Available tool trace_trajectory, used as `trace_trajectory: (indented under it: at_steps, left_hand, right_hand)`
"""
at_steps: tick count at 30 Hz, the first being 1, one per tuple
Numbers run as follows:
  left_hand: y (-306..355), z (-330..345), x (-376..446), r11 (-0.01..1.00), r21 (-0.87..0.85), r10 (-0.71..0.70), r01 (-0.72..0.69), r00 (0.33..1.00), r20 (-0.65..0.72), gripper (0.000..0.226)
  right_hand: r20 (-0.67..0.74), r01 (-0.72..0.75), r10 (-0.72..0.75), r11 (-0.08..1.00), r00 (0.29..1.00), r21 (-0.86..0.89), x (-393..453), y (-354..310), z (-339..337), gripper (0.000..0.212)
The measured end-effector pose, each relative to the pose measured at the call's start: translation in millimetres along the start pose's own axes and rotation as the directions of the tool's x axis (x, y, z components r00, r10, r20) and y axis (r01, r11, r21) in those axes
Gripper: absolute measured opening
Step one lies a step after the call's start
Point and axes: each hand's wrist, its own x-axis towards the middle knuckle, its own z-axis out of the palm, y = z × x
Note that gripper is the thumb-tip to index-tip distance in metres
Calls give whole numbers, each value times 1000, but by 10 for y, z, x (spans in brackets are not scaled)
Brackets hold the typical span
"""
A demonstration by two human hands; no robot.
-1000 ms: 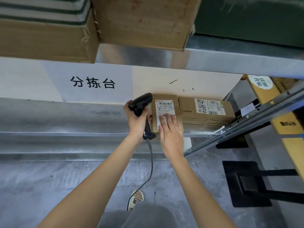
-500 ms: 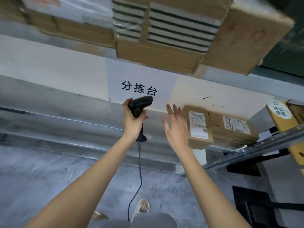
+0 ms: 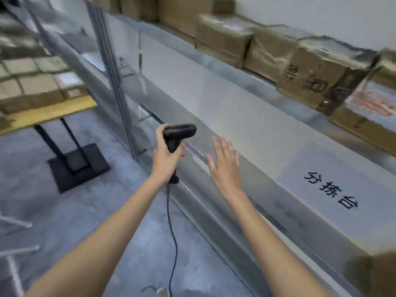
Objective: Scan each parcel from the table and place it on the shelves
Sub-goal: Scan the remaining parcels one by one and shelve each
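View swung left, table (image 3: 49, 113) now visible, right hand (image 3: 224, 161) still empty

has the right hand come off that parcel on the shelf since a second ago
Yes. The right hand is empty and open in front of the shelf, left of the printed sign.

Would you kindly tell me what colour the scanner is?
Black; the scanner, held in the left hand, shows in the head view.

1 head-worn view looks forward and down, tilted, along the metal shelves (image 3: 214, 108). Both forearms reach in from below, close to the lens.
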Motion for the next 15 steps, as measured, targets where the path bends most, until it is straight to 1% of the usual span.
trace_trajectory:
  at_steps: [4,6,8,11,15]
  left_hand:
    - [-62,-1013,75,998,62,-6,19,978,-211,54]
    - [-76,-1450,66,998,57,-11,32,942,-336,54]
    - [-83,-1809,46,998,50,-12,38,901,-434,53]
    - [-111,-2225,-2,999,41,-9,36,849,-529,55]
    - [-216,-2658,-52,996,60,-18,72,777,-629,56]
  right_hand:
    - [66,181,-184,983,981,43,299,-917,446,60]
    - [118,271,-274,962,955,44,380,-1355,659,60]
    - [157,349,-353,936,922,52,435,-1751,844,61]
    - [201,432,-444,896,873,102,491,-2246,1077,61]
    - [228,495,-526,850,820,180,565,-2720,1358,62]
